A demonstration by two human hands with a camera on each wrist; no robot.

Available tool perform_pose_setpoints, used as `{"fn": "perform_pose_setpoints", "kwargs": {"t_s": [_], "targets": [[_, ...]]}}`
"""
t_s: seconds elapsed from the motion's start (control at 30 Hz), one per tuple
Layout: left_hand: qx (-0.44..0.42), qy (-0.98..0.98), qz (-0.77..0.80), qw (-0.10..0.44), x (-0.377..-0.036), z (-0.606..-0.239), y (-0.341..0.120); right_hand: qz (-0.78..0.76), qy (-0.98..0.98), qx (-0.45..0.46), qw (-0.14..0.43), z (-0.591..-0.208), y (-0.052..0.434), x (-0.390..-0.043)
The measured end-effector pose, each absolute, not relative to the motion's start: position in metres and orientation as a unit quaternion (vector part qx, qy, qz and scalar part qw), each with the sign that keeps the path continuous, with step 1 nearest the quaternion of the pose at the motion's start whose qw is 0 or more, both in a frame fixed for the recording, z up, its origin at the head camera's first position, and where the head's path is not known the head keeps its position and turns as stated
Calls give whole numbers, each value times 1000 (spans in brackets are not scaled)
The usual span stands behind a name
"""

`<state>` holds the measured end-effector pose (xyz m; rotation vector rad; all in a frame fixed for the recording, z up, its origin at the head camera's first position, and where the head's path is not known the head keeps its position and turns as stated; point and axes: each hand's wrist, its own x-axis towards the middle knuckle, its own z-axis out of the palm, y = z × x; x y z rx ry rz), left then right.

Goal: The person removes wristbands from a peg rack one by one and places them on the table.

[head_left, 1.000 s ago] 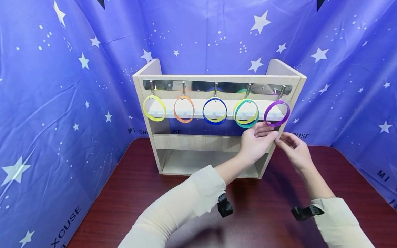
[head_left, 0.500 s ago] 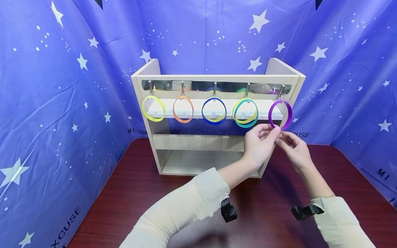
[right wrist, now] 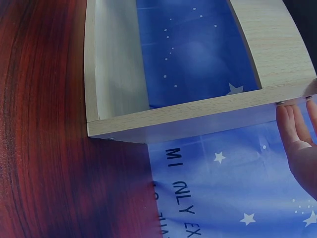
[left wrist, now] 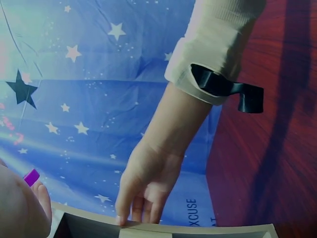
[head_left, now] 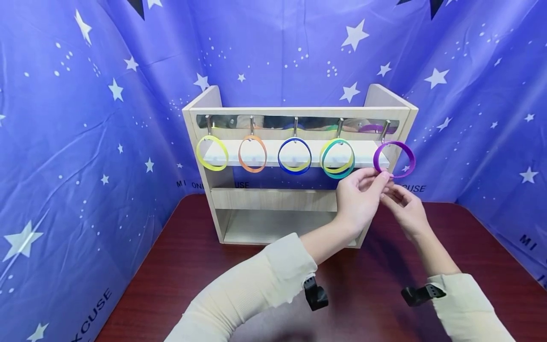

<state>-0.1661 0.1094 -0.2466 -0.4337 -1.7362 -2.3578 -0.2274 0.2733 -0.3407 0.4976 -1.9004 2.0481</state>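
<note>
A purple wristband [head_left: 411,156] is at the rightmost metal hook [head_left: 385,130] of a pale wooden shelf [head_left: 273,199]; the hook overlaps its upper left. My left hand [head_left: 358,202] pinches the band low on its left side, between thumb and fingers. In the left wrist view, a bit of the purple band [left wrist: 32,177] sticks out beyond that hand. My right hand [head_left: 408,211] touches the shelf's right side panel. In the right wrist view, straight fingertips of the right hand [right wrist: 299,139] meet the panel's outer face.
Other hooks carry a yellow band [head_left: 199,154], an orange band [head_left: 240,154], a blue band [head_left: 279,156] with yellow behind, and a teal band [head_left: 353,159] with yellow behind. The shelf stands on a dark red table [head_left: 171,285]. Blue starry curtains [head_left: 273,61] surround it.
The left hand has shifted slightly right and taken the purple band at its lower edge. The band has moved right and tilted relative to its hook. The right hand stays at the panel.
</note>
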Motion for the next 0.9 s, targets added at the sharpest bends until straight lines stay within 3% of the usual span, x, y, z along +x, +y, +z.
{"fn": "perform_pose_setpoints", "kwargs": {"t_s": [0.9], "targets": [[-184,-612,-767,63,-159,-252,84,675,-701,153,172,-342,274,-226]]}}
